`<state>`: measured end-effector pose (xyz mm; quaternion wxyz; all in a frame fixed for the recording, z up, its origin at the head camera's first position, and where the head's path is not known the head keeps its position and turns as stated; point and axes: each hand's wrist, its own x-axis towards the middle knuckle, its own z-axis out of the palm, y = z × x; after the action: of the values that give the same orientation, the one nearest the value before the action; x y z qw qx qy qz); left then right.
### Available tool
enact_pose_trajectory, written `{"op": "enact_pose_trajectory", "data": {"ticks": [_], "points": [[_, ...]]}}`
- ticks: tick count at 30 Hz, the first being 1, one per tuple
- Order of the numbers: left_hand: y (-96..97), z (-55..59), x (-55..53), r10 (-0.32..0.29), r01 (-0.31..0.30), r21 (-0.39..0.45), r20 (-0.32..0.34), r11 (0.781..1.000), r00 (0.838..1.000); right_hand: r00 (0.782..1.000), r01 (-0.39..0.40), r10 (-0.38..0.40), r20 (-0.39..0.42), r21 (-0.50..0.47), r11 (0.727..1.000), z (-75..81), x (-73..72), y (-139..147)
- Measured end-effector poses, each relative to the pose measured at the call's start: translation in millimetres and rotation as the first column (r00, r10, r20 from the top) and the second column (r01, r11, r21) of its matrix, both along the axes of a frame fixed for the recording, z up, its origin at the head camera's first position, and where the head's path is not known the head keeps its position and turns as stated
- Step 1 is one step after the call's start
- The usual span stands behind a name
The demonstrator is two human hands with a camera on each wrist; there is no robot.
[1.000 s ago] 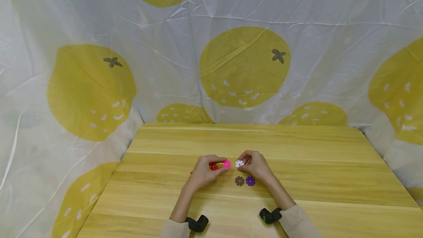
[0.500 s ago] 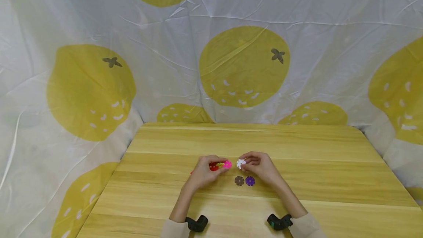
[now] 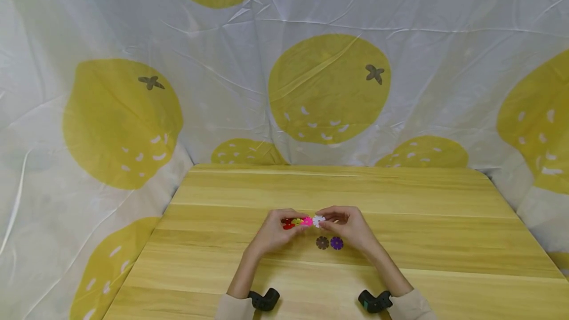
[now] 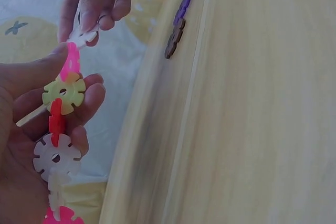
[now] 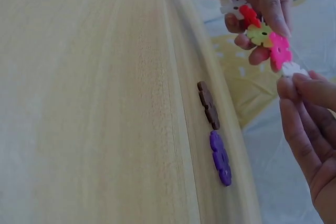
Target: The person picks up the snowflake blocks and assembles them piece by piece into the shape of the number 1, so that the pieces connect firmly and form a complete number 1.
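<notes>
My left hand (image 3: pixel 270 235) holds a chain of slotted snowflake discs. In the left wrist view the chain shows a pink disc (image 4: pixel 71 62) near the thumb, a yellow disc (image 4: pixel 74 97), a red disc (image 4: pixel 56 123), a clear whitish disc (image 4: pixel 44 162), and more whitish and pink pieces below. My right hand (image 3: pixel 355 228) pinches a white disc (image 3: pixel 317 221) between thumb and fingers. Its edge meets the chain's pink end disc, slot side to slot side. The fingers of both hands cover parts of the discs.
A brown disc (image 3: pixel 322 243) and a purple disc (image 3: pixel 337 243) lie side by side on the wooden table (image 3: pixel 435 231), just in front of the hands. Black wrist cameras sit at both sleeves. A lemon-print cloth (image 3: pixel 231 78) hangs behind the table.
The right hand first turned slightly and shifted right, then came left with the white disc, closing the gap to the pink disc. The left hand stayed nearly still.
</notes>
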<state>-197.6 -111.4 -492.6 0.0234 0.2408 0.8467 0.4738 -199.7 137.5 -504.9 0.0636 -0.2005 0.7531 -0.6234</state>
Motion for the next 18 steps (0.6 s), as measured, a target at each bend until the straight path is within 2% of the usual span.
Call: {"op": "enact_pose_trajectory", "data": {"ticks": [4,10,13,18], "points": [[-0.5,0.7,-0.2,-0.012,0.012,0.007,0.025,1.0,1.0,1.0,-0.018,0.018,0.005,-0.014,1.0,1.1,1.2,-2.6],[-1.4,1.5,-0.1,0.001,-0.001,0.036,0.011,0.999,1.0,0.999,-0.036,0.039,0.033,-0.083,0.996,0.1,1.8,-4.2],[-1.1,2.7,0.3,0.014,-0.015,0.056,0.026,0.998,1.0,0.999,-0.035,0.038,0.023,-0.108,0.994,-0.6,2.0,-4.1],[0.4,3.8,0.3,0.0,-0.002,0.101,0.025,0.995,1.0,0.999,-0.043,0.046,0.017,-0.153,0.987,0.9,3.1,-5.1]]}}
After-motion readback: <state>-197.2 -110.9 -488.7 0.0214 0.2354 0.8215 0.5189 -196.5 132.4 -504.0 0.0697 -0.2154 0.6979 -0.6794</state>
